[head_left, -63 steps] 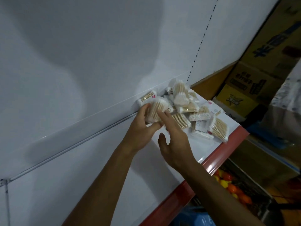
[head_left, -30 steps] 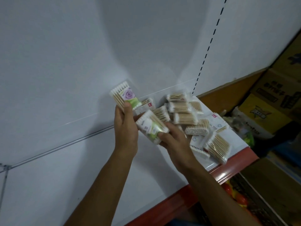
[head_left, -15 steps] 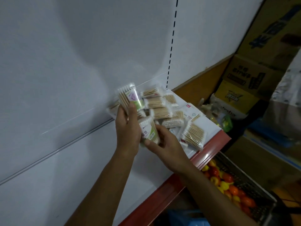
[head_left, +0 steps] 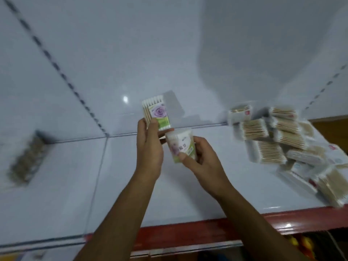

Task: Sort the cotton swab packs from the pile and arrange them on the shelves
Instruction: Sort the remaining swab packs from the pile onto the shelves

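My left hand [head_left: 149,147] holds up a cotton swab pack [head_left: 157,114] with a purple rose label and a green band, its swab tips pointing up. Just below and to its right, my right hand [head_left: 202,161] grips a second pack [head_left: 180,146] with the same rose label, tilted. Both packs hover above the middle of the white shelf [head_left: 131,185]. The pile of cotton swab packs [head_left: 275,142] lies on the shelf to the right, blurred, with wooden sticks showing through clear wrappers.
A red strip [head_left: 188,236] runs along the shelf's front edge. A blurred dark bundle [head_left: 26,161] lies on the shelf section at the left, past a seam. The white back panel [head_left: 131,53] rises behind, with a dashed slot line.
The view has swung left, so the pile now sits at the right. Both hands have carried their rose-label packs away from the pile toward the middle of the shelf.
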